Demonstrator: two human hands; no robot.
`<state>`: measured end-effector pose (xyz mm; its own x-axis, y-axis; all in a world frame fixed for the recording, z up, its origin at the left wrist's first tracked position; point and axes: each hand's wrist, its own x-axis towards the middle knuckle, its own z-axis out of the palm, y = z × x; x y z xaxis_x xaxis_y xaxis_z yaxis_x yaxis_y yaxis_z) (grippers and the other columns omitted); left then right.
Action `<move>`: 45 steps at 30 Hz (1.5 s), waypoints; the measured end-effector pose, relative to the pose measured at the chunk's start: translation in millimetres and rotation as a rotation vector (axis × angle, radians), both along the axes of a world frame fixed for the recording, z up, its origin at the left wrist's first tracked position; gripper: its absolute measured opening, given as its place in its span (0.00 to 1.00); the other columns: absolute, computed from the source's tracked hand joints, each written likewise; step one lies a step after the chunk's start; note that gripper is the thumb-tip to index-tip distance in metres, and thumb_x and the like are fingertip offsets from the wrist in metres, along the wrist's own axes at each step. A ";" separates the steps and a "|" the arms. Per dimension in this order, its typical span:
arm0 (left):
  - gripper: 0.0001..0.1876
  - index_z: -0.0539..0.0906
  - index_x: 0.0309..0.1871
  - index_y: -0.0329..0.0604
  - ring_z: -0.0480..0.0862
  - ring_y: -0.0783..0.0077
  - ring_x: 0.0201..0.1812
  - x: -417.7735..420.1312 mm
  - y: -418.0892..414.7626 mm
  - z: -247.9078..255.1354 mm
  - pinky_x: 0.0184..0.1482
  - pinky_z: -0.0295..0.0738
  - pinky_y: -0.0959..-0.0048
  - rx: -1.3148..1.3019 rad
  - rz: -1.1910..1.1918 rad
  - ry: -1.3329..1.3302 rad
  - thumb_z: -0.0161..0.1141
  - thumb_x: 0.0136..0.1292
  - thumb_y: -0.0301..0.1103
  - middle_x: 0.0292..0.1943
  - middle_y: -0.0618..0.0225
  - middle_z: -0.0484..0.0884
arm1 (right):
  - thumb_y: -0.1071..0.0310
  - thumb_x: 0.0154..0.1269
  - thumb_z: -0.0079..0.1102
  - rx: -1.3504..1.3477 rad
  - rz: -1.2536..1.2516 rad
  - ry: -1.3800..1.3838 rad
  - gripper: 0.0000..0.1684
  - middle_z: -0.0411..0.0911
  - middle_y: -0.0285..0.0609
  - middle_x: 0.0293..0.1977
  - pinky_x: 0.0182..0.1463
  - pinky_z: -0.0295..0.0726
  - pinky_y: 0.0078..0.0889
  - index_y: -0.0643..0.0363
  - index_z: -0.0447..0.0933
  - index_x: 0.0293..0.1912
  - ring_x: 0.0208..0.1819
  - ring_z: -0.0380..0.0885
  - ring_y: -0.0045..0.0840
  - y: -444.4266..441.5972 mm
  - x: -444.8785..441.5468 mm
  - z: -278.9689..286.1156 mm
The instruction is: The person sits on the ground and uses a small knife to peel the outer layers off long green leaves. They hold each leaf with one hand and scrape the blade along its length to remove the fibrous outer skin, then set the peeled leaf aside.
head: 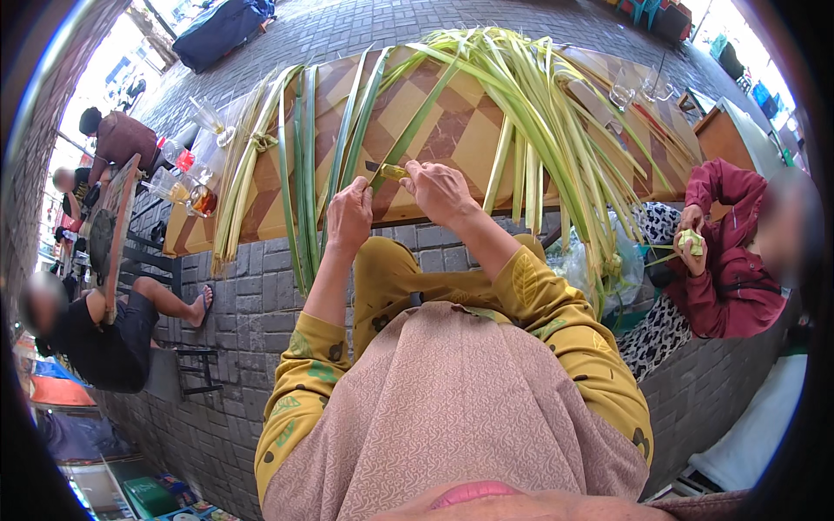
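Note:
My left hand (350,211) pinches the near end of a long green palm leaf strip (417,124), which slants up across the table. In my right hand (443,192) is a yellow utility knife (395,172), its dark blade against the strip just beyond my left fingertips. Dark green leaf strips (300,130) hang over the table's near edge left of my hands. Right of them spreads a large heap of pale yellow-green palm leaves (521,111), drooping over the edge.
The table (449,91) has a checked brown-and-tan cover. A tied leaf bundle (244,176), a glass of brown drink (201,200) and glass mugs (625,91) stand or lie on it. At right a person (730,260) holds a woven leaf piece (690,242); another person (98,332) sits at left.

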<state>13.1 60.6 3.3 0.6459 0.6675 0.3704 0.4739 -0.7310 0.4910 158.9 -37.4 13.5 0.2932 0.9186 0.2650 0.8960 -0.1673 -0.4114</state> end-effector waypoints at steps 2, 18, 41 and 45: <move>0.08 0.70 0.31 0.38 0.76 0.47 0.33 -0.8 -0.9 1.4 0.34 0.69 0.57 0.003 0.031 0.025 0.49 0.61 0.33 0.29 0.52 0.77 | 0.58 0.62 0.47 -0.010 0.010 -0.015 0.15 0.76 0.51 0.31 0.40 0.74 0.38 0.63 0.68 0.39 0.37 0.76 0.39 -0.8 0.1 2.2; 0.09 0.71 0.30 0.38 0.76 0.49 0.35 -6.6 -17.1 29.5 0.36 0.69 0.57 0.092 -0.011 0.139 0.47 0.61 0.33 0.30 0.53 0.77 | 0.69 0.60 0.47 0.090 0.160 0.180 0.27 0.73 0.59 0.40 0.46 0.72 0.42 0.59 0.56 0.59 0.44 0.73 0.46 12.1 -8.8 -12.7; 0.06 0.69 0.27 0.32 0.67 0.48 0.24 -109.7 -7.1 97.5 0.27 0.62 0.65 0.091 -0.131 0.086 0.49 0.59 0.25 0.21 0.51 0.67 | 0.68 0.60 0.43 0.329 0.040 -0.327 0.26 0.73 0.49 0.34 0.40 0.76 0.36 0.58 0.62 0.59 0.36 0.76 0.38 13.2 42.3 20.6; 0.07 0.67 0.26 0.31 0.63 0.61 0.21 -184.7 21.6 98.2 0.25 0.59 0.68 0.103 -0.058 0.089 0.48 0.59 0.23 0.19 0.54 0.63 | 0.68 0.63 0.38 0.174 -0.053 -0.424 0.26 0.73 0.56 0.40 0.38 0.78 0.35 0.57 0.56 0.62 0.37 0.76 0.38 4.4 92.9 38.2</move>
